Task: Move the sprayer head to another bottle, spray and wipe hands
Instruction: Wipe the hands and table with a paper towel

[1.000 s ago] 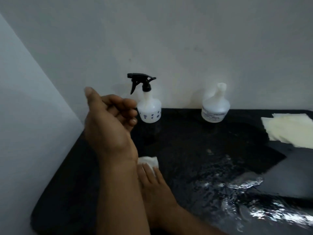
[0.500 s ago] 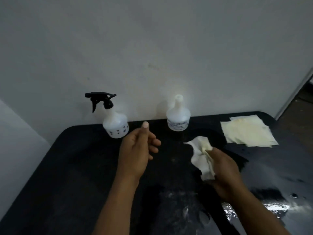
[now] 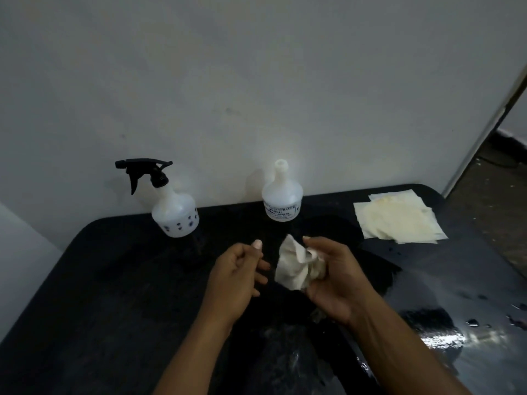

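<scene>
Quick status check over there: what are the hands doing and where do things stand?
Right hand clutching crumpled tissue; left hand empty, half curled. Sprayer head on dotted bottle; labelled bottle uncapped. Nothing between hands.

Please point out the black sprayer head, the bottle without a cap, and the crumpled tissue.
sprayer head (image 3: 148, 170), head view, on its black body.
open bottle (image 3: 282, 199), head view, on its belly.
crumpled tissue (image 3: 296, 265), head view, on its middle.
</scene>
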Action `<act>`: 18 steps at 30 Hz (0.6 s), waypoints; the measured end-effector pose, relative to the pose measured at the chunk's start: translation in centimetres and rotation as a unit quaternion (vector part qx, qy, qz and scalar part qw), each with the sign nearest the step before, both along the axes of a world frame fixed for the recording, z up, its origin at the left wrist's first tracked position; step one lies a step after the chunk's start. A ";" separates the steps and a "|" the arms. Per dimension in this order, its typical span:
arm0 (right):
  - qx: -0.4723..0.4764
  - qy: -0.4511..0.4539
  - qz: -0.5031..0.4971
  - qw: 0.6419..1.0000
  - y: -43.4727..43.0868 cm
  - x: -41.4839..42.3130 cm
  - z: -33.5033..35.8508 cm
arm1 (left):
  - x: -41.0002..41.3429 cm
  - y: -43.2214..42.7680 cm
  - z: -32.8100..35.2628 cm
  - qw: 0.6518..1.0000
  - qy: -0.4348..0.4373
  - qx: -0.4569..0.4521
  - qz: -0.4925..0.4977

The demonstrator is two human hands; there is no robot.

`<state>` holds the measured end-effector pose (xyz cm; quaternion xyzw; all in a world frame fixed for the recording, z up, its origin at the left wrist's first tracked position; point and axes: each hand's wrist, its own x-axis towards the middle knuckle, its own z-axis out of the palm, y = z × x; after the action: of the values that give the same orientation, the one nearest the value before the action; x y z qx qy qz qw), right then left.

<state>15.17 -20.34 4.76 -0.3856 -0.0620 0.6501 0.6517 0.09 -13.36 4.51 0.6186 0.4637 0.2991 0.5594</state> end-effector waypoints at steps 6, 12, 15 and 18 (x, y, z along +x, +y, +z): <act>0.108 -0.200 0.120 0.966 -0.5 -3.2 0.5 | 3.3 -1.4 0.7 0.983 -0.146 -0.091 0.058; 0.088 -0.281 0.192 0.936 -1.5 -5.1 -0.3 | 4.9 -1.3 0.7 0.972 -0.150 -0.139 0.117; 0.094 -0.235 0.196 0.947 -1.5 -5.1 0.0 | 4.3 -0.4 0.4 0.966 -0.163 -0.146 0.141; 0.111 -0.222 0.201 0.948 -1.5 -5.3 0.7 | 3.1 0.5 0.3 0.961 -0.181 -0.127 0.169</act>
<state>9.84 -21.87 5.50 -0.4251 -0.3529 0.6544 0.5163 3.15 -12.83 4.79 0.3911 0.4862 0.4350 0.6492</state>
